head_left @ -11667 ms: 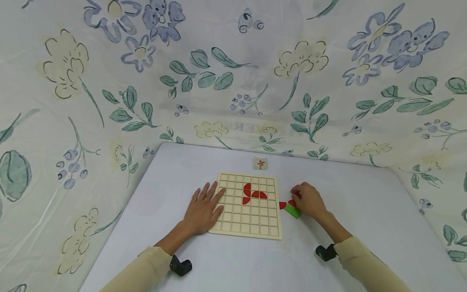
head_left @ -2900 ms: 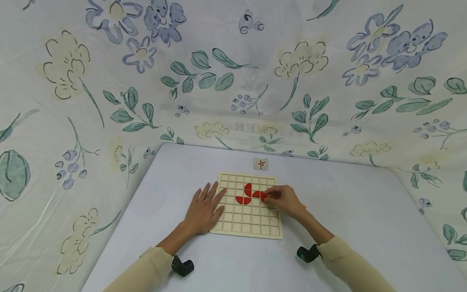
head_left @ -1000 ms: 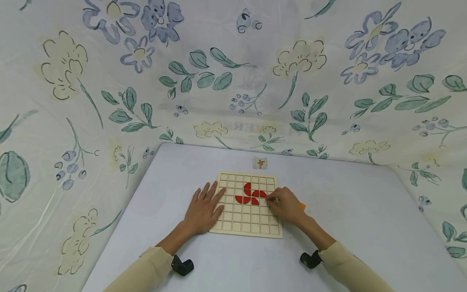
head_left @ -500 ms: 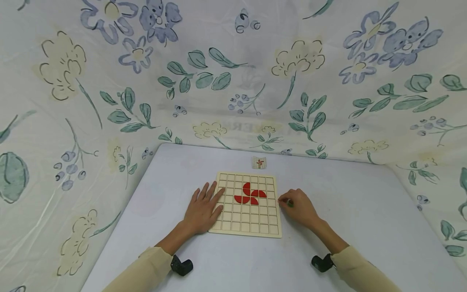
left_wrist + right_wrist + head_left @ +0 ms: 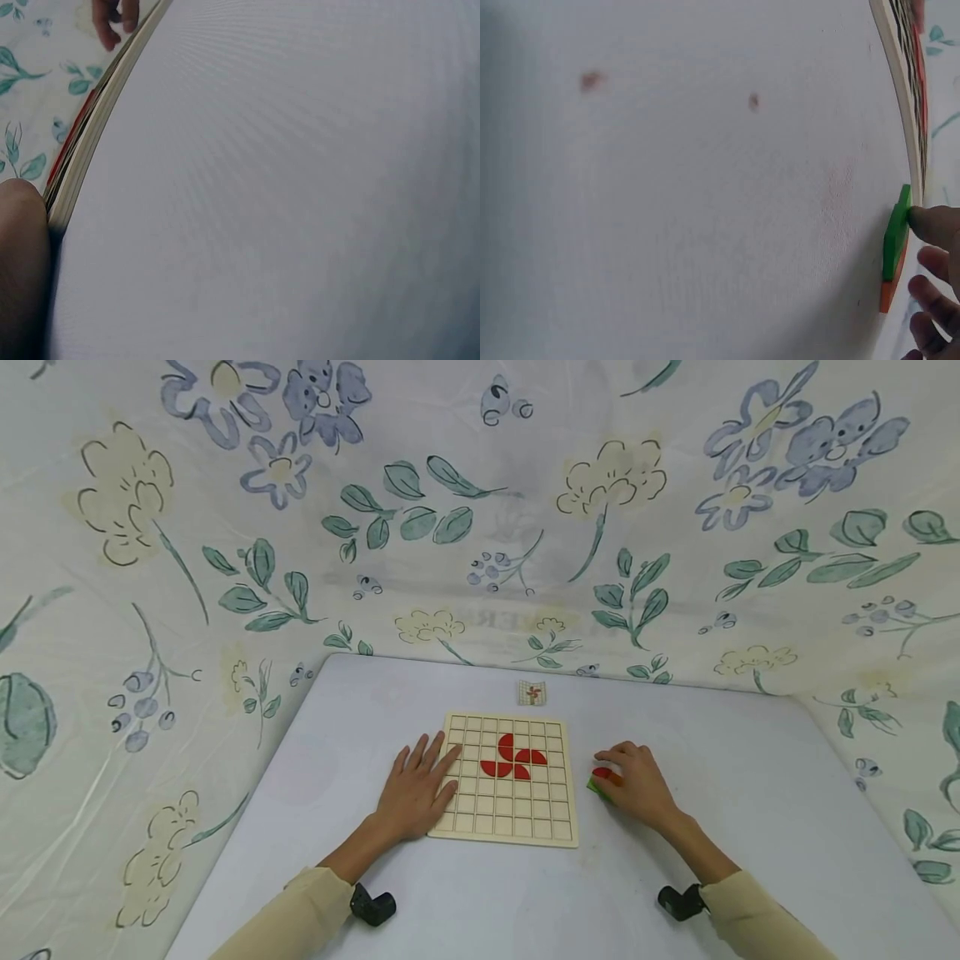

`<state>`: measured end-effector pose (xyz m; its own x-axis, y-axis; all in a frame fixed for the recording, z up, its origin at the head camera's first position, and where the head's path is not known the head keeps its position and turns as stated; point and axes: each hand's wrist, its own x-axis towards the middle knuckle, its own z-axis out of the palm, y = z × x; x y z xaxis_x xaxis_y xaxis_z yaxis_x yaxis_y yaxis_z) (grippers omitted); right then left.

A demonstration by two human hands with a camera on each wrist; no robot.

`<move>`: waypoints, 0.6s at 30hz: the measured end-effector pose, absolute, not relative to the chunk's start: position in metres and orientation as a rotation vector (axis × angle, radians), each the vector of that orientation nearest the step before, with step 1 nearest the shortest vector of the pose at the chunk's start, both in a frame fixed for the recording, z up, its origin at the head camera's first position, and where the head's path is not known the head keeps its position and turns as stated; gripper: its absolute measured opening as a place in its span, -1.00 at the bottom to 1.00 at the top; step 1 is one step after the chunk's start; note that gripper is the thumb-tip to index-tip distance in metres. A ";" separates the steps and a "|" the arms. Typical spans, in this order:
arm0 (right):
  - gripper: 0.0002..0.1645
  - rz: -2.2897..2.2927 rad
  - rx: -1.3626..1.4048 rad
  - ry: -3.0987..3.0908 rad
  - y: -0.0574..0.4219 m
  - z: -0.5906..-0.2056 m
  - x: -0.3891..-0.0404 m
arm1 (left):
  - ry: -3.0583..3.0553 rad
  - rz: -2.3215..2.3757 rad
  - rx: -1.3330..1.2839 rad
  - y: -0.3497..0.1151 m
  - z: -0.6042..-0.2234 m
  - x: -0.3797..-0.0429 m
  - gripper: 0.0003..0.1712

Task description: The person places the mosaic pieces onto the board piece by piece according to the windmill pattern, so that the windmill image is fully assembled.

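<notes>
Working left to right: the bare left hand [image 5: 417, 789] lay flat, fingers spread straight, on the left edge of a square, pale, wooden-looking board [image 5: 498, 818] cut into a grid by thin grooves. Left grip wide, holding nothing. Flat, glossy red quarter-circle tiles [image 5: 507, 753] sat in the board's middle cells, making a pinwheel shape. Just right of the board, on the table, were a flat bright-green piece [image 5: 594, 787], a loose red round-edged piece [image 5: 602, 772] and a flat orange piece [image 5: 889, 296], the orange against the green in the right wrist view. The right hand [image 5: 637, 785] was bent over these, thumb touching the green piece, other fingers loosely curved; cannot tell whether it pinched any.

Surroundings: a cream cloth sleeve and a black angular device [image 5: 372, 906] at the left wrist. A small, slightly curled paper-like card [image 5: 532, 693] with a printed grid and red pinwheel lay beyond the board. A matching black device [image 5: 681, 903] was at the right wrist. Smooth whitish tabletop [image 5: 720, 760] below, blurry reddish specks on it; wrinkled floral sheet [image 5: 465, 435] behind. The right hand partly blocked the loose pieces.
</notes>
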<state>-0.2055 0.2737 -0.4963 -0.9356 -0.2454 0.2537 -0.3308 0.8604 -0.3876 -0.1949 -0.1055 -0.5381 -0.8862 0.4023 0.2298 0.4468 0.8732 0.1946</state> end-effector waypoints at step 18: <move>-0.87 0.691 0.446 -2.921 0.287 -0.490 -0.208 | -2.871 -0.354 -0.658 -0.105 -0.538 -0.195 -0.31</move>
